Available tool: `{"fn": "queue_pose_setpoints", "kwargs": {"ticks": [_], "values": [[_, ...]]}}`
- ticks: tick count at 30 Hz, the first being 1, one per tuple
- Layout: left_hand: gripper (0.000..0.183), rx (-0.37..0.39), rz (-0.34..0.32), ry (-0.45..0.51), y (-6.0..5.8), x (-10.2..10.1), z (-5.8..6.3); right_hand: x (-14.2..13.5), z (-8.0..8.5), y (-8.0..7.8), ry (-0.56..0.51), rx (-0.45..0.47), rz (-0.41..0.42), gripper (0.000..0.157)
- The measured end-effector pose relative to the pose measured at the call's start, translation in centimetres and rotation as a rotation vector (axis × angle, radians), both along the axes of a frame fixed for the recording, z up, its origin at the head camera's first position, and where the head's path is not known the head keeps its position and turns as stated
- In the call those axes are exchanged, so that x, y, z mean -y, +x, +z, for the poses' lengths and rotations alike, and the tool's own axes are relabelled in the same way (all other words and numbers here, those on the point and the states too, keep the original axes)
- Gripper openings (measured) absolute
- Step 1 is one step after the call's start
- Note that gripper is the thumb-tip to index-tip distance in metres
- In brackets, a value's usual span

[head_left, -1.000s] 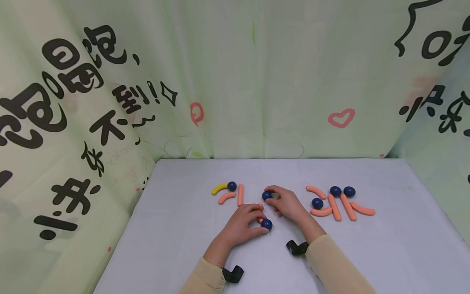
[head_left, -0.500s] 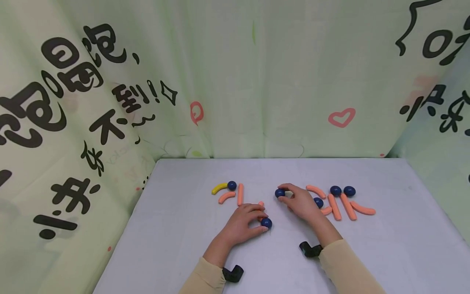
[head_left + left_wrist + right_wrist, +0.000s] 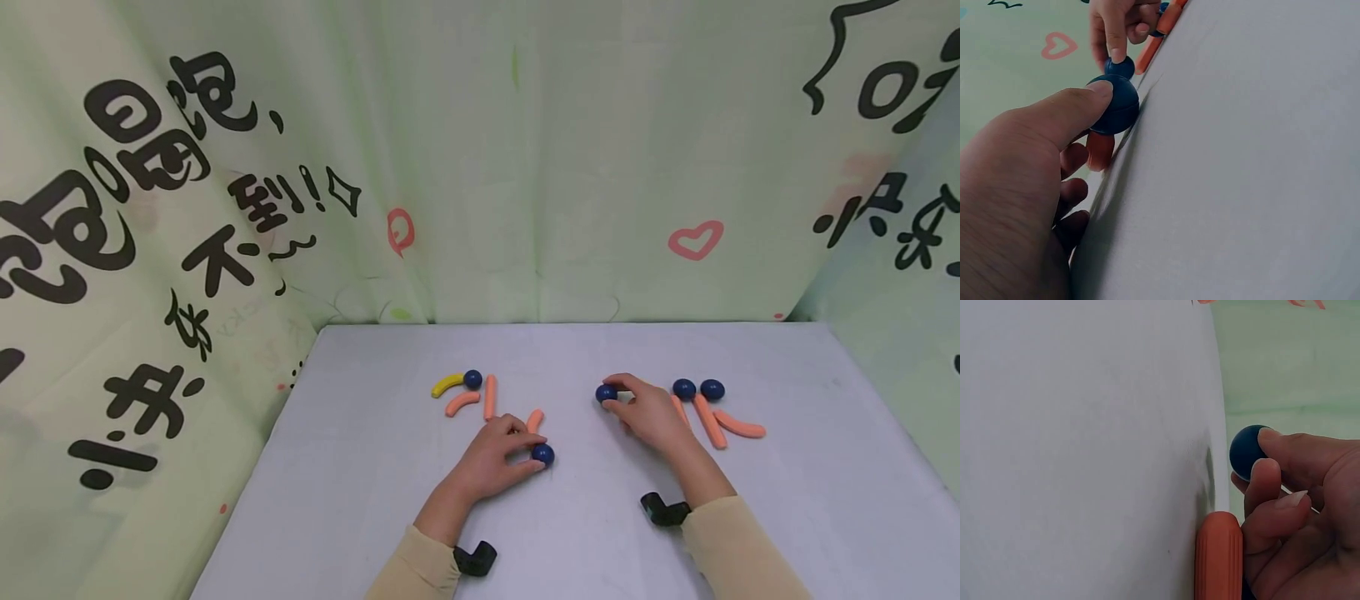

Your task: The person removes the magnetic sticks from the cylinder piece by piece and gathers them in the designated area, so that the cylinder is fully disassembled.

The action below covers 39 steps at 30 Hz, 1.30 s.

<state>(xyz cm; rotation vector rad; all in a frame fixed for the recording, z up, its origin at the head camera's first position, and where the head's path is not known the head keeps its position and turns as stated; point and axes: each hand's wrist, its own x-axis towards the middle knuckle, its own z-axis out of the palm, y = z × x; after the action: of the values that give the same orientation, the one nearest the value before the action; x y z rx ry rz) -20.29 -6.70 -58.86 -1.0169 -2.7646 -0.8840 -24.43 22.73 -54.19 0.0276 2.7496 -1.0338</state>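
My left hand (image 3: 491, 458) pinches a dark blue ball (image 3: 543, 455) between thumb and fingers, low over the white table. Just behind that ball a salmon-orange sausage-shaped stick (image 3: 535, 421) shows, partly covered by the fingers. Farther right, my right hand (image 3: 652, 417) grips another dark blue ball (image 3: 606, 393) with thumb and fingertips. The right wrist view shows this ball (image 3: 1246, 451) beside a ribbed orange stick (image 3: 1219, 559). Some pieces seen earlier at the right lie hidden behind the right hand and forearm.
On the left lie a yellow banana-shaped piece (image 3: 447, 384), a blue ball (image 3: 472, 379), a curved orange stick (image 3: 462, 404) and a straight one (image 3: 491, 397). Right of my right hand are two blue balls (image 3: 712, 390) and several orange sticks (image 3: 710, 421). A printed curtain (image 3: 585, 208) surrounds the table.
The right hand has carried its blue ball rightward, away from the left hand, and now covers pieces of the right group. The left hand stays nearly in place, still holding its ball.
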Motion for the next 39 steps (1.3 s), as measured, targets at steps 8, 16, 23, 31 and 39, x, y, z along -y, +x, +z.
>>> {"fn": "queue_pose_setpoints", "kwargs": {"ticks": [8,16,23,31,39], "values": [[0.039,0.033,0.007,-0.032,0.0,0.0,0.2,-1.2,0.1,-0.2,-0.005,0.069,-0.024,0.048],[0.039,0.043,0.029,-0.033,-0.1,-0.1,0.0,-1.5,0.0,-0.4,-0.017,0.081,-0.035,0.048],[0.04,0.025,0.04,-0.017,-0.1,-0.1,-0.1,-1.5,-0.2,-0.5,0.002,0.082,-0.035,0.048],[0.037,0.053,0.052,0.005,0.0,-0.2,-0.1,-1.5,0.0,-0.4,-0.003,0.093,-0.032,0.048],[0.035,0.051,0.053,0.017,0.0,-0.1,-0.1,-1.2,0.4,0.2,-0.058,0.032,-0.047,0.044]]}}
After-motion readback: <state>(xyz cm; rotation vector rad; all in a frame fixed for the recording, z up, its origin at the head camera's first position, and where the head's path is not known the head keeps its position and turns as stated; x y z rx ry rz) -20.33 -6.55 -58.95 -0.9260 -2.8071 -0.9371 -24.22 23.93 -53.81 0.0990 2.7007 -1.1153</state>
